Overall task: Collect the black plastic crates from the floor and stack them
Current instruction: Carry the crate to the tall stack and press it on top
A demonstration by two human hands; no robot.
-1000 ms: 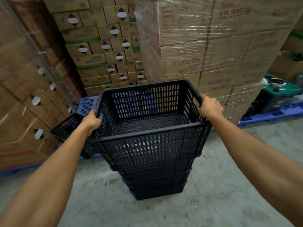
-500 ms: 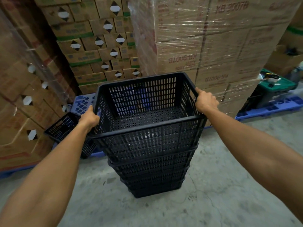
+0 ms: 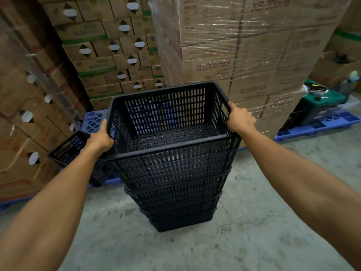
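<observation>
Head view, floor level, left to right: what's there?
Lone black crate on its side → left hand → stack of black crates → right hand → blue pallet bearing a green-lidded bin.

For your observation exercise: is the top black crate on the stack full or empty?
Empty. Through the top crate, gripped by the left hand and right hand, its bare perforated floor shows.

Bare to the edge of view, both forearms show no sleeves; the hands [image 3: 101, 138] carry no gloves, rings or watch.
</observation>
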